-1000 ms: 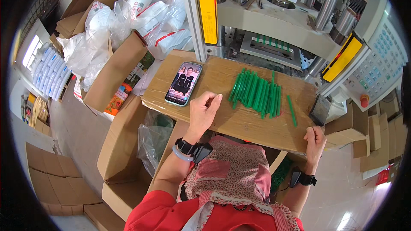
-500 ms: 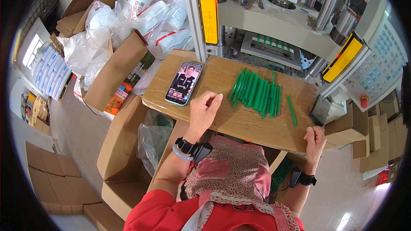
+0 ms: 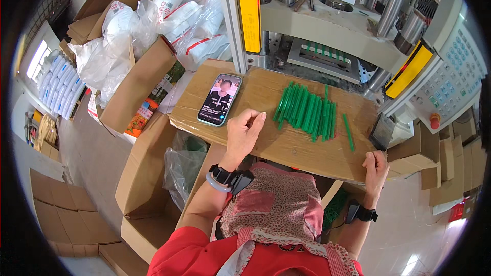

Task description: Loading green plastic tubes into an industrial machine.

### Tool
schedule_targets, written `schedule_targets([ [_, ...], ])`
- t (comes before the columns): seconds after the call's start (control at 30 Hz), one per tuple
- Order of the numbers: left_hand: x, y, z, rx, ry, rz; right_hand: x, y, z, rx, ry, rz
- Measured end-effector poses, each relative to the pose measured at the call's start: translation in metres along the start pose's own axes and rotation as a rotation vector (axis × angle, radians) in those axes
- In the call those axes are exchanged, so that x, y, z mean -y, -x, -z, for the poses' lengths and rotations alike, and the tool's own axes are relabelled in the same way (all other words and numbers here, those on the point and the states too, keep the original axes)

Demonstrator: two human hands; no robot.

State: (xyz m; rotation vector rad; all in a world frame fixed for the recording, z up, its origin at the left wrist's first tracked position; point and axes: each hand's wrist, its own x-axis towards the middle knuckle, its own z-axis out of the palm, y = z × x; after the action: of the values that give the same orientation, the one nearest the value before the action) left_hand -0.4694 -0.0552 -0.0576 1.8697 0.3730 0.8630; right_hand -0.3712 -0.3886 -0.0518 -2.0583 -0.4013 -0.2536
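Note:
My left hand (image 3: 244,134) rests on the cardboard-covered worktop (image 3: 266,145), its fingers loosely curled and nothing showing in them. Just beyond it to the left lies a phone (image 3: 220,99) with a lit screen. Several green plastic sticks (image 3: 307,112) lie side by side in a row to the right of that hand. One single green stick (image 3: 349,132) lies apart from the row. At the worktop's front right corner is my right hand (image 3: 376,169), closed into a loose fist against the edge, with no object visible in it.
Behind the worktop stands a press (image 3: 327,23) with yellow side guards; green pieces sit in its lower plate (image 3: 325,61). A control panel (image 3: 450,71) with a red button is at right. Cardboard boxes (image 3: 138,92) and white sacks (image 3: 174,25) crowd the left.
Both hands and the green sticks have stayed in place. Only the picture on the phone's screen differs.

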Motion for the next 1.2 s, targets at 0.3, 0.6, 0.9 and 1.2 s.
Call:
schedule_targets([
  [0.3,0.001,0.001,0.001,-0.011,0.012,-0.002,0.0,0.001,-0.002,0.002,-0.001,0.008],
  [0.6,-0.001,-0.001,0.0,0.038,-0.048,-0.022,0.004,0.004,0.0,-0.032,0.004,-0.023],
  [0.9,0.002,-0.002,-0.001,0.036,0.044,0.04,0.016,-0.008,0.022,0.037,-0.024,-0.009],
  [1.2,0.002,0.003,0.001,0.037,0.012,0.013,0.025,-0.024,0.041,-0.125,0.444,0.377],
])
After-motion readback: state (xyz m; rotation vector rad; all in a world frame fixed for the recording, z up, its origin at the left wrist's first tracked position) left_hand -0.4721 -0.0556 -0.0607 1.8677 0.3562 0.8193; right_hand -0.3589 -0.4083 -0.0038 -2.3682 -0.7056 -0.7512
